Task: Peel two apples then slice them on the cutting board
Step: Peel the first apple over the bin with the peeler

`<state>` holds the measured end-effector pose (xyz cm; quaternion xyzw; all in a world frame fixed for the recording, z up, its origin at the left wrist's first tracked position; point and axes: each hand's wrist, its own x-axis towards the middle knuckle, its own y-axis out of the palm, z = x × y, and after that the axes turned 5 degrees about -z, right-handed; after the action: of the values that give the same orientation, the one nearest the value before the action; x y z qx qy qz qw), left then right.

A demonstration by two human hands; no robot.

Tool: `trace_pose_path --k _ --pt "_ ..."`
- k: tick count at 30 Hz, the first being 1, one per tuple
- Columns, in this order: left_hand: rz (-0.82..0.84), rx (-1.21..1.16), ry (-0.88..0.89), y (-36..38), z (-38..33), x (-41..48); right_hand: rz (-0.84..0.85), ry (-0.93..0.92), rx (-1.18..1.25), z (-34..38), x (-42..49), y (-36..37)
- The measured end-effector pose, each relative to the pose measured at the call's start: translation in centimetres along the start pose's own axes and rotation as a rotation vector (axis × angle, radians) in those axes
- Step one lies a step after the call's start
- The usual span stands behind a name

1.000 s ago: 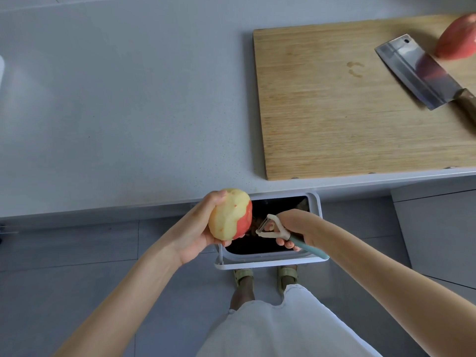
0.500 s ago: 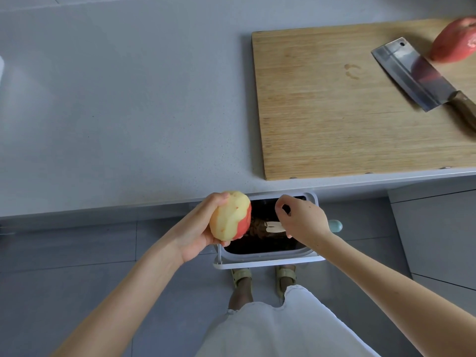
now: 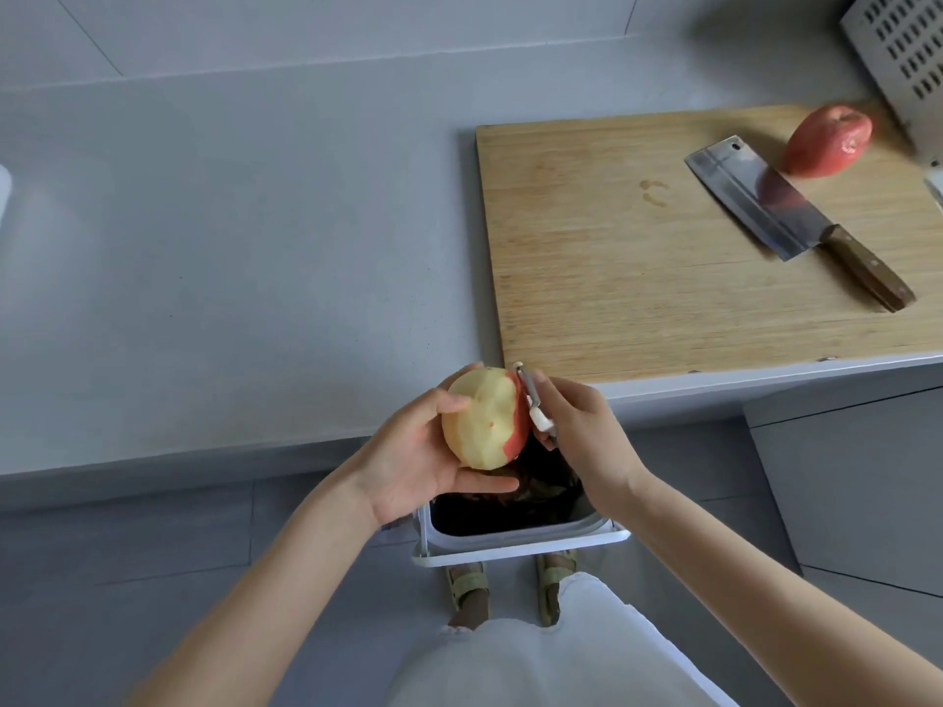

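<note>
- Grips a mostly peeled apple (image 3: 479, 421) in the left hand (image 3: 408, 451), near the middle of the view, a little toward 6 o'clock.
- Rests the thumb on the top of this fruit and curls the other fingers (image 3: 485, 484) under it.
- Shows pale yellow flesh over most of the fruit, with one strip of red skin along its 3 o'clock side.
- Holds a peeler (image 3: 533, 400) in the right hand (image 3: 587, 431), with fingers (image 3: 556, 390) closed round the white head and the handle, mostly hidden in the palm.
- Lays the metal blade of the peeler against the red strip, at the 1 o'clock edge of the fruit.
- Works above a white-rimmed trash bin (image 3: 515, 551), dark inside, at 6 o'clock from the hands and below the counter edge.
- On the grey countertop (image 3: 229, 273), toward 2 o'clock from the hands: a wooden cutting board (image 3: 638, 278), with its near edge close to the counter edge.
- Near the 1 o'clock corner of the board: a whole red apple (image 3: 826, 140), unpeeled.
- At 7 o'clock from that fruit, just beside it: a cleaver (image 3: 755, 201), flat on the board, blade toward 11 o'clock, wooden handle toward 5 o'clock. Cannot tell whether touching or apart.
- In the 1 o'clock corner of the view: a perforated metal object (image 3: 903, 58), cut by the frame.
- At 6 o'clock, under the bin: two feet in greenish sandals (image 3: 467, 584), and a white garment (image 3: 536, 665) lower down.
</note>
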<state>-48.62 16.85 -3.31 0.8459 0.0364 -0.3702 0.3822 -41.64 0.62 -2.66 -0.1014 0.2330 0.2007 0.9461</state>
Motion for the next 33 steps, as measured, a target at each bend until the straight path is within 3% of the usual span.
trace_pose_path --k 7,11,16,21,27,33 --pt "-0.044 0.407 -0.08 3.1 -2.2 0.7 -0.141 -0.251 -0.226 0.5 0.2 -1.2" --pt "-0.045 0.345 -0.092 4.2 -3.1 1.8 -0.108 -0.424 -0.329 1.0 1.7 -3.3" --pt "-0.165 0.354 -0.066 6.1 -3.4 3.9 -0.261 -0.913 -0.716 2.6 5.6 -6.4" --pt "-0.263 0.385 0.002 8.4 -2.8 5.6 -0.191 -1.155 -0.814 4.7 7.7 -7.4" --pt "-0.311 0.402 0.092 8.2 -0.8 5.8 -0.089 -1.154 -0.734 3.4 8.2 -7.4" --pt "-0.181 0.482 0.085 6.4 -0.4 4.4 -0.022 -1.02 -0.611 1.7 6.3 -6.3"
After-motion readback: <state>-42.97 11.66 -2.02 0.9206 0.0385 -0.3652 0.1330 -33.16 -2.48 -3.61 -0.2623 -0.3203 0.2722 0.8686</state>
